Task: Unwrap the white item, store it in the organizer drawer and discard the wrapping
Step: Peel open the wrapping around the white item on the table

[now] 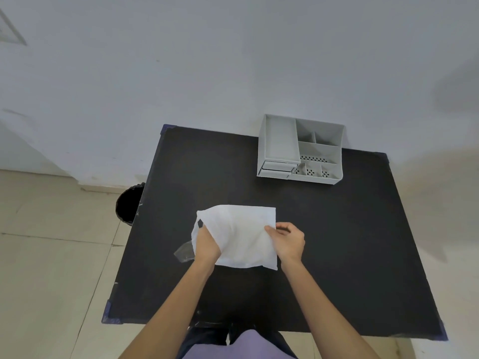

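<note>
At frame centre, the left hand (206, 243) grips the white item (241, 237) at its left edge; the right hand (289, 240) pinches its right edge. Clear wrapping (184, 252) trails left on the black table (337, 229); the organizer (300, 149) sits upper right.

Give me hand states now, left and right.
Left hand: closed on the white item's left edge.
Right hand: pinching its right edge.

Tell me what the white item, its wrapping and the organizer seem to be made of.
White item: looks like soft matte cloth or non-woven fabric; it creases limply between both hands.
Wrapping: thin clear plastic film, glossy, crumpled, see-through.
Organizer: likely rigid moulded plastic, matte light grey, with straight thin walls and perforated compartment floors.
</note>
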